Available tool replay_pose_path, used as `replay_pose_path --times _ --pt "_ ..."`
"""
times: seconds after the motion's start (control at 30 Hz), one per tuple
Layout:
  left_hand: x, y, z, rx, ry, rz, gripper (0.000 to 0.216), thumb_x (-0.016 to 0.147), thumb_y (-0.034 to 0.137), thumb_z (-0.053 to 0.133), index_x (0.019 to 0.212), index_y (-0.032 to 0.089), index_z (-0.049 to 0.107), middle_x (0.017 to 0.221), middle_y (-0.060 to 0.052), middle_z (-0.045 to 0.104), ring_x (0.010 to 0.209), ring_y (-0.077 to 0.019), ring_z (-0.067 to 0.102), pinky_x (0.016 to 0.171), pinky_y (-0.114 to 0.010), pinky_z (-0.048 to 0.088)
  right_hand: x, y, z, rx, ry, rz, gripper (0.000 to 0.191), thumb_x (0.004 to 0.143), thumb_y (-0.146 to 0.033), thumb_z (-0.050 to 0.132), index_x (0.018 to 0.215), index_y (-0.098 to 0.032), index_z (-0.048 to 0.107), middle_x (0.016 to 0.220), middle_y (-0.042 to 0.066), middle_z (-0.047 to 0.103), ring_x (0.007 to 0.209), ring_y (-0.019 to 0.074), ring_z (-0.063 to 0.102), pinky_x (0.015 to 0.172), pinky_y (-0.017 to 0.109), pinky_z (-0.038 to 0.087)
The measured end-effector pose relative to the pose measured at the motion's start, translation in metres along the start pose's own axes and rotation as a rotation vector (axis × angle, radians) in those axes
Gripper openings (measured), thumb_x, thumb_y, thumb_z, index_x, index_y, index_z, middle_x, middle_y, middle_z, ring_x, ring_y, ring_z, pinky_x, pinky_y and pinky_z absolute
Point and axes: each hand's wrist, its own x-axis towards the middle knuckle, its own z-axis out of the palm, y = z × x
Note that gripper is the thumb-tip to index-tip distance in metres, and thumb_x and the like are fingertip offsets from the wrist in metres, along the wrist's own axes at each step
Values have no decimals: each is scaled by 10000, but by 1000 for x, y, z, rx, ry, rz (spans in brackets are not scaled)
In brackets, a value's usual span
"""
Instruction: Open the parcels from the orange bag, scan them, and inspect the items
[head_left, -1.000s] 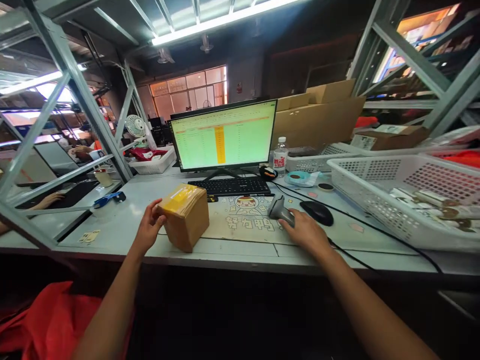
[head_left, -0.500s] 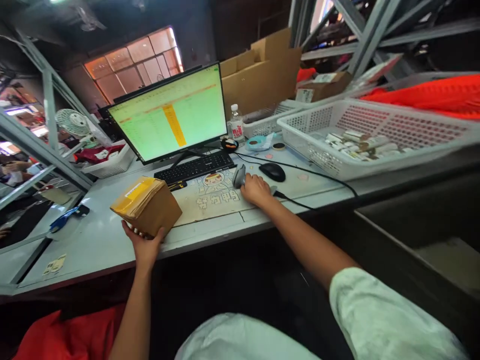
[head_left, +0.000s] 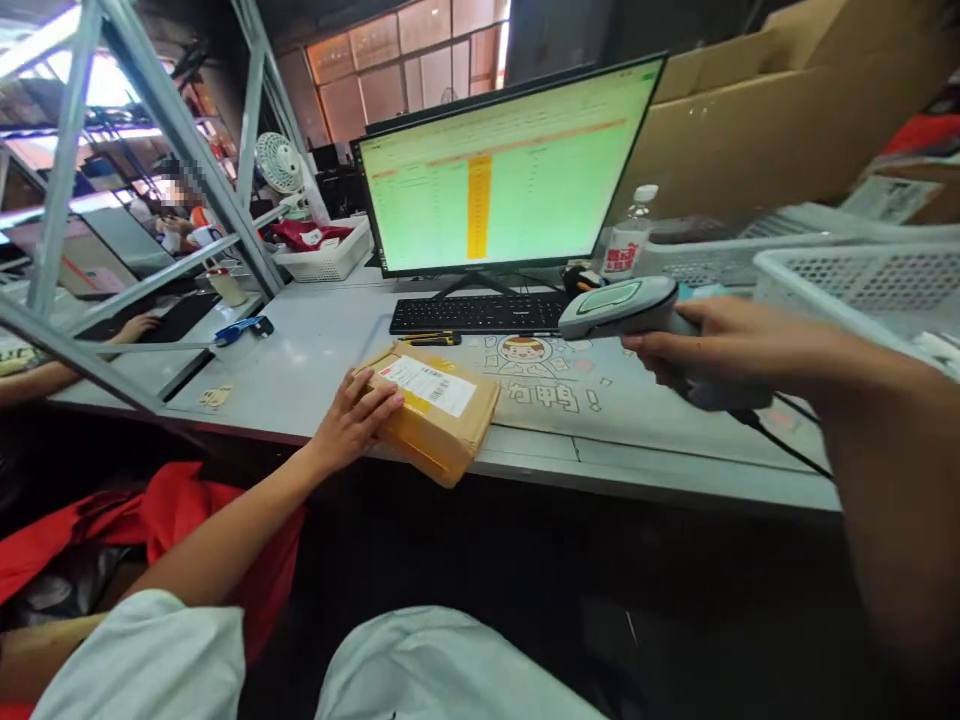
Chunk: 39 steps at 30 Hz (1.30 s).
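A small cardboard parcel (head_left: pixel 435 408) with yellow tape and a white shipping label facing up rests on the front edge of the grey desk (head_left: pixel 315 350), partly overhanging it. My left hand (head_left: pixel 352 420) grips its left side. My right hand (head_left: pixel 720 345) holds a grey corded barcode scanner (head_left: pixel 622 305) lifted above the desk, its head turned toward the parcel. The scanner's cable trails off to the right across the desk.
A monitor (head_left: pixel 510 180) with a green spreadsheet and a black keyboard (head_left: pixel 480 313) stand behind the parcel. White plastic baskets (head_left: pixel 847 280), a water bottle (head_left: pixel 626 240) and cardboard boxes (head_left: pixel 772 110) fill the right. Metal rack struts (head_left: pixel 180 150) and another person's arm (head_left: pixel 45 375) are at left.
My right hand has lifted the scanner off the desk and brought it up toward the parcel. My left hand has turned the parcel so its label faces up and set it at the desk edge.
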Motion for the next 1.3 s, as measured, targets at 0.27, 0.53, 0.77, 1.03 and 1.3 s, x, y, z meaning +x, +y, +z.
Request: replay_pose_path --times 0.27,0.53,0.77,1.03,1.3 --pt "-3 2 9 -172 74 -18 590 941 154 680 1476 387 601 1495 -36 609 1572 -334 345 1329 -666 135 22 -78 -20 -104 -441 -96 720 757 -941 605 687 -225 583 639 52 625 492 93 536 426 257 397" --pt "-3 5 5 -44 105 56 696 916 65 648 1539 354 534 1507 -43 597 1574 -323 330 1332 -653 158 38 -113 1 -55 -480 -30 686 666 -903 715 720 -234 570 614 37 587 516 129 526 433 273 434" --pt "21 -5 -45 -154 -76 -40 1046 789 158 770 1695 300 265 1696 -110 376 1569 -395 323 1286 -586 329 77 -34 61 -352 -37 135 309 1010 -475 510 1000 -198 645 792 80 715 724 219 706 637 312 560" --pt "44 -48 -16 -552 62 -288 929 761 355 893 1589 300 475 1654 -151 425 1551 -395 365 1282 -628 314 74 37 137 -626 229 376 485 1012 -348 437 1333 -21 595 1187 287 712 1135 395 699 909 488 552" --pt "14 -54 67 -1174 221 -766 1198 675 664 896 1627 196 339 1546 -211 525 1475 -402 483 1251 -592 362 131 17 79 -638 247 240 586 1079 -432 301 1446 -91 605 1405 241 651 1312 365 614 1043 456 500"
